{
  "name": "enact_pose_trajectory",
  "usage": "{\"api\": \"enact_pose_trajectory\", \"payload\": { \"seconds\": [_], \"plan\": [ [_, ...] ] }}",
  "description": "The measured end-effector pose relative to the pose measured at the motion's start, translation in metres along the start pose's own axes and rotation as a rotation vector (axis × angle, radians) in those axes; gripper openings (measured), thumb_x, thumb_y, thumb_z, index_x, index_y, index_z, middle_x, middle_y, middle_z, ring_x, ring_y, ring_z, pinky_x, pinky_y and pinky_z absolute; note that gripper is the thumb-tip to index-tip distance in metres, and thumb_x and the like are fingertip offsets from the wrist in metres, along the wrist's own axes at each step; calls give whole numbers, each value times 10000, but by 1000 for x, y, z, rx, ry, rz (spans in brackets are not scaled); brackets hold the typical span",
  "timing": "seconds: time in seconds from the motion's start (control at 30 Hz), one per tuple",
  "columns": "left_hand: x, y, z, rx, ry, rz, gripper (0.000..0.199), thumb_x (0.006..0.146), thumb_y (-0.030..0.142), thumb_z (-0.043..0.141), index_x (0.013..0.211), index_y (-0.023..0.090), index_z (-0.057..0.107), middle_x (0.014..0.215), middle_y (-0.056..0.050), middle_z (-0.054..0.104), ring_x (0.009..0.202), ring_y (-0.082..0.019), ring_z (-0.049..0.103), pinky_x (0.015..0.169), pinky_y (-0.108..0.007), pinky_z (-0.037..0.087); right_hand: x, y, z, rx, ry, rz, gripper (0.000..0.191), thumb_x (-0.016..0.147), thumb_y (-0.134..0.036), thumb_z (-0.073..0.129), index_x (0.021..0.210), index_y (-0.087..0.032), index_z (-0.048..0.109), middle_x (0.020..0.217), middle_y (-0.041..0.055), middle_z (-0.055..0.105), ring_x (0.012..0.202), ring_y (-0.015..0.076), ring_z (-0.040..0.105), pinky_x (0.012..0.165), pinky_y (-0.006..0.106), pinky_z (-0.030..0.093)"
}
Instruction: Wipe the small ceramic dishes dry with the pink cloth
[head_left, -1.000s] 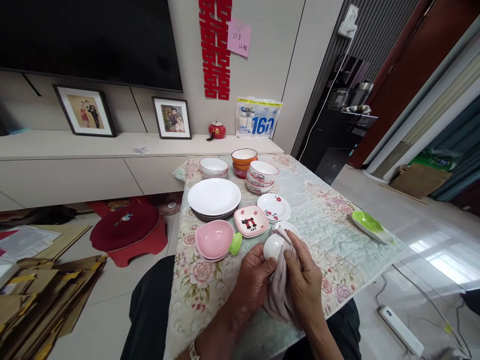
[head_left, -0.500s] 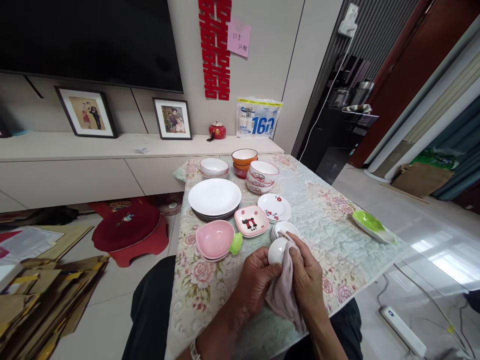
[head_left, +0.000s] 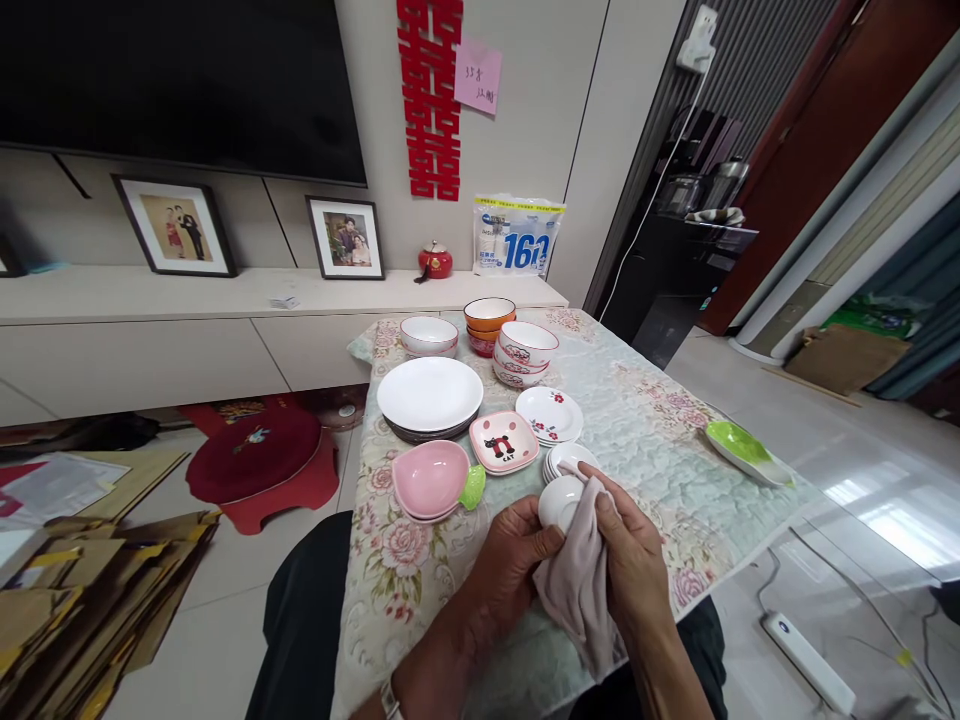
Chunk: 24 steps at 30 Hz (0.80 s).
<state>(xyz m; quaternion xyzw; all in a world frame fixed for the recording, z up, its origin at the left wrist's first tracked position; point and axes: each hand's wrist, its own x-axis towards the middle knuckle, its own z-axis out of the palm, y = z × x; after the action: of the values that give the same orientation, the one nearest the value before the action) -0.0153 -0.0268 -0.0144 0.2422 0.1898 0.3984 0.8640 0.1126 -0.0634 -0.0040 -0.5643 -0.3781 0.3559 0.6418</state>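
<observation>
Between my hands is a small white dish (head_left: 559,503), raised over the near part of the table. My left hand (head_left: 517,550) grips its left edge, thumb across the near side. My right hand (head_left: 630,540) is closed on a pale pinkish-grey cloth (head_left: 577,590), which covers the dish's right side and hangs down below it. Just beyond the dish stands a stack of small white dishes (head_left: 574,458), partly hidden by my right fingers. A pink peach-shaped bowl (head_left: 431,478) with a green leaf handle lies left of my hands, beside a square cat-patterned dish (head_left: 504,443).
The table wears a floral cloth (head_left: 401,550). Farther back are white oval plates (head_left: 430,393), flower-patterned plates (head_left: 549,413), white bowls (head_left: 527,343) and orange bowls (head_left: 489,314). A green leaf-shaped dish (head_left: 742,450) rests by the right edge. A red stool (head_left: 259,455) stands to the left.
My right hand has shifted slightly right with the cloth, uncovering more of the small dish. The dish is tilted a little differently in my left hand.
</observation>
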Motion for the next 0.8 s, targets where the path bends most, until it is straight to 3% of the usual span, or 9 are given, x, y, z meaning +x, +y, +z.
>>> {"api": "enact_pose_trajectory", "payload": {
  "seconds": [0.1,0.23,0.47,0.63,0.8],
  "plan": [
    [0,2,1,-30,-6,23,338,646,247,886,919,132,724,869,-71,745,770,-184,666,748,-300,482,0,-1,0,167,-66,77,470,867,-477,669,1281,-254,661,1346,107,647,1186,320,640,1022,516,495],
    [1,3,2,-61,-31,88,386,676,276,869,1009,149,719,944,-77,745,877,-216,680,829,-329,495,-4,-2,3,172,-141,7,540,843,-415,715,1353,-278,601,1430,88,577,1317,321,536,1078,523,448],
    [1,2,0,-49,-97,67,305,730,255,831,986,134,718,918,-77,735,871,-190,662,846,-303,465,-4,-5,-4,158,-111,8,529,739,-371,814,1242,-264,688,1344,80,651,1268,328,579,1111,518,408],
    [-1,4,2,-44,-57,20,306,684,289,864,886,142,687,839,-48,717,761,-155,644,738,-269,457,-1,0,-13,139,-77,75,392,807,-430,746,1151,-243,740,1180,85,740,1070,303,694,943,437,550],
    [-1,5,0,-15,0,36,316,627,278,895,814,140,680,809,-48,727,714,-157,643,675,-264,461,-6,5,-1,213,-48,96,434,849,-503,676,1186,-231,704,1063,87,765,874,277,729,769,399,591]
  ]
}}
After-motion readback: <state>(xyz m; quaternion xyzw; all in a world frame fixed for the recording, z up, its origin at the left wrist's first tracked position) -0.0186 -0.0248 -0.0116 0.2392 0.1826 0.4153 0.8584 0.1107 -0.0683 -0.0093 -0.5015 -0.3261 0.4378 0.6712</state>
